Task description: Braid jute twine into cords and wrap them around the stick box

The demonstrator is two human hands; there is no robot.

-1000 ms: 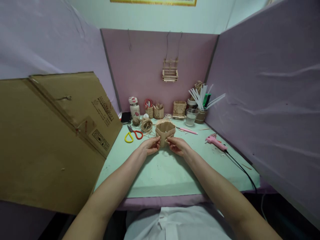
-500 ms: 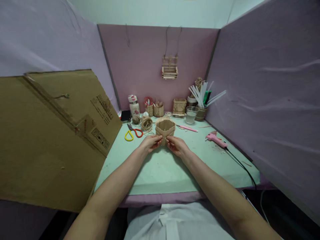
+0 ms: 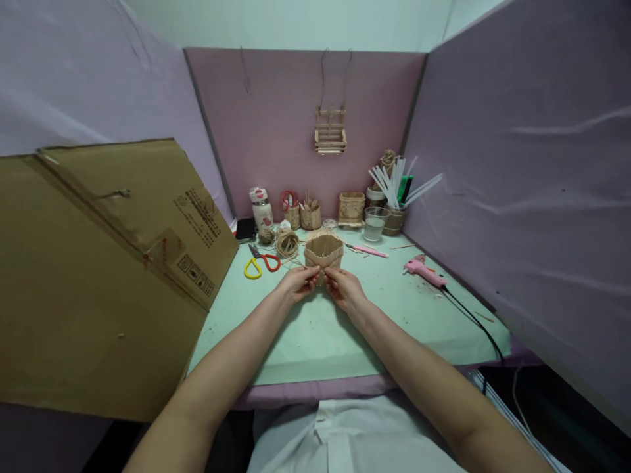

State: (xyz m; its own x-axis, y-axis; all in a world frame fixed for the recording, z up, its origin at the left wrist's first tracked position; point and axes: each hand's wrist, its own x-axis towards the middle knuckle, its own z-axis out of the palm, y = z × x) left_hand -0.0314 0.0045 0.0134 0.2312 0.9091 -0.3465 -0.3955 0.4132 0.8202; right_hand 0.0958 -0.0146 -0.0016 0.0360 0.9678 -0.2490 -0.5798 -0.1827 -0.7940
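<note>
Purple-draped side panels (image 3: 517,151) wall in the workplace, and a sheet of printed brown cardboard (image 3: 123,276) leans at the left, covering part of that side. Behind stands a pink back panel (image 3: 276,125). Between them lies the desk (image 3: 315,348), covered in pale green cloth.

At mid-desk sits the open-topped, many-sided brown container (image 3: 323,258) with its wavy rim, upright, mouth facing up. The left hand (image 3: 299,283) and right hand (image 3: 345,288) meet at its near wall, almost touching each other. The grip of each is closed down to a pinch, thumb against fingertips, on the container's front; whether a thin strand also runs between the fingertips is too small to tell.

A small slatted wooden rack (image 3: 330,135) hangs by cords on the back panel. A pot (image 3: 393,223) bristling with white sticks stands at the back right, next to a clear cup (image 3: 374,226) of liquid. The pink glue gun (image 3: 424,271) lies toward the right edge, its black cable running off the desk. Left of the container are scissors (image 3: 259,255) with yellow and red handles, a twine coil (image 3: 287,252) and a smaller twine ball (image 3: 267,236).
</note>
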